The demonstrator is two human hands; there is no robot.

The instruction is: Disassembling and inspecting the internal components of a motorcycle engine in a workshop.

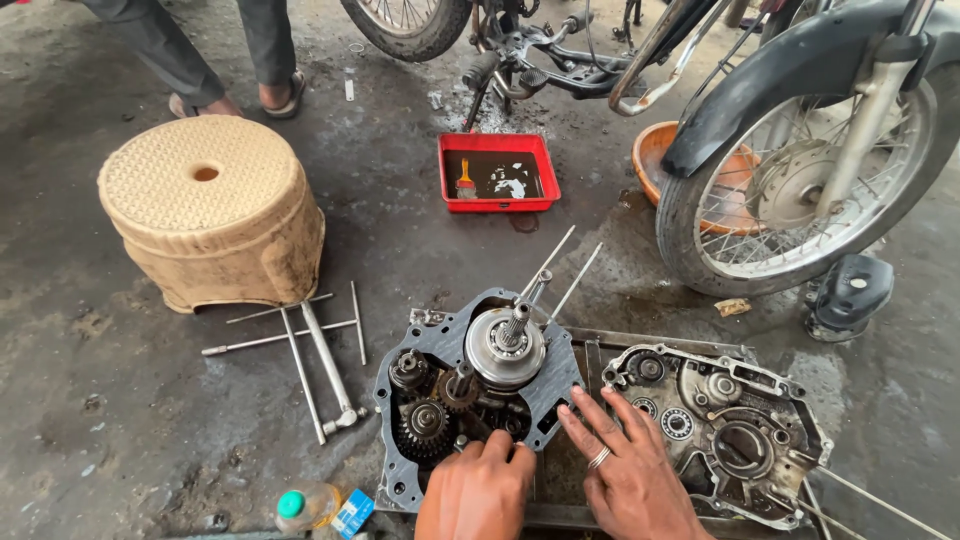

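Down on the floor sits the open engine case (470, 385), gears showing. Left hand (478, 492) curls onto its near edge, fingers pressed together. Right hand (625, 470) lies just right, fingers spread, touching it. Beyond it, a red tray (498, 172); left, T-handle wrenches (300, 350).

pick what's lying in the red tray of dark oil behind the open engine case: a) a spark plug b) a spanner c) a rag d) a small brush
d: a small brush with a pale handle lies at the left side of the red tray, in the dark oil, beyond the open engine case that the left hand and right hand are on.
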